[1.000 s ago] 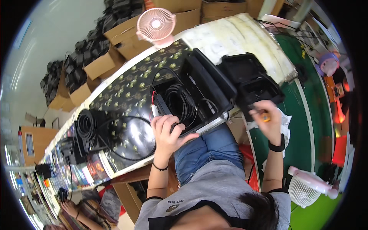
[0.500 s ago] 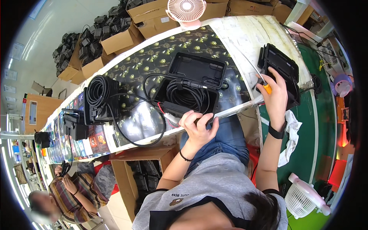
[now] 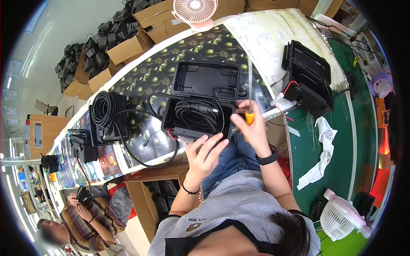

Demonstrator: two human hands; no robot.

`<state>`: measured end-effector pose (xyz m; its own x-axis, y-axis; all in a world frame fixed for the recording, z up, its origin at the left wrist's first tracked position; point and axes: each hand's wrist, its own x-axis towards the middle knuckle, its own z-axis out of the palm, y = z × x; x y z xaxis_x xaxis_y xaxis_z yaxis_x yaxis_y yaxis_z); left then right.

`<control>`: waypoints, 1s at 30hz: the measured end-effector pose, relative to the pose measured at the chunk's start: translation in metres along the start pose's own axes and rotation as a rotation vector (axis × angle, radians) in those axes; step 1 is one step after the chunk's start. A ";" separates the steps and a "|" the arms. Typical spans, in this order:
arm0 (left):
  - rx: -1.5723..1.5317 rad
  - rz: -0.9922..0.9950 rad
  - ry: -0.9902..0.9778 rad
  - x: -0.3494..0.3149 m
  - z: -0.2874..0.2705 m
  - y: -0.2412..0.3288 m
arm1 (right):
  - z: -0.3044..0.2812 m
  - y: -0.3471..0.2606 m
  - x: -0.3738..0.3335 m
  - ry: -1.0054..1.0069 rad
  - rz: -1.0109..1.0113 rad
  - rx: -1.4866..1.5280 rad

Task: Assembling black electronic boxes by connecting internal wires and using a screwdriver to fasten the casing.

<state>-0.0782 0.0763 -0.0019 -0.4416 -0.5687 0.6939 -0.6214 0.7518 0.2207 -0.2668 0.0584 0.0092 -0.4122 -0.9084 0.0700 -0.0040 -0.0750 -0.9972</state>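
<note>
A black plastic case [image 3: 207, 80] lies with its lid back in front of me, a coiled black cable [image 3: 197, 116] inside it. My left hand [image 3: 204, 157] grips its near edge, fingers bent over the rim beside a small white part [image 3: 185, 139] and a red wire [image 3: 171, 134]. At the case's right side, my right hand [image 3: 257, 133] is closed around a screwdriver [image 3: 250, 117] with a yellow-orange handle. The screwdriver's shaft is hard to make out. A second open black case [image 3: 311, 91] stands to the right, with a white connector [image 3: 277, 99] and red wires beside it.
Left of me stands another black case [image 3: 121, 128] with a cable coil [image 3: 103, 109]. A pink fan [image 3: 195, 6] is at the back, another fan [image 3: 337, 217] at lower right. Crumpled white paper [image 3: 318, 160] lies on the green surface. A co-worker [image 3: 87, 215] sits at lower left.
My right hand has moved left with the screwdriver, from the right-hand case to the middle one. The middle case has shifted slightly left and turned, with my left hand still at its near edge.
</note>
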 end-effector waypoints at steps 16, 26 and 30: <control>0.165 -0.020 -0.114 0.106 -0.043 0.003 | 0.003 0.019 0.021 -0.173 -0.006 0.297; -0.077 -0.155 -0.178 0.087 -0.026 -0.048 | 0.006 0.029 0.021 -0.149 -0.131 0.245; -0.122 -0.197 0.364 0.061 -0.026 -0.065 | 0.004 0.025 0.017 -0.136 -0.152 0.253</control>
<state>-0.0482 0.0010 0.0439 -0.0512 -0.5670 0.8221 -0.5802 0.6869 0.4377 -0.2703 0.0391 -0.0148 -0.2987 -0.9244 0.2373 0.1780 -0.2983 -0.9377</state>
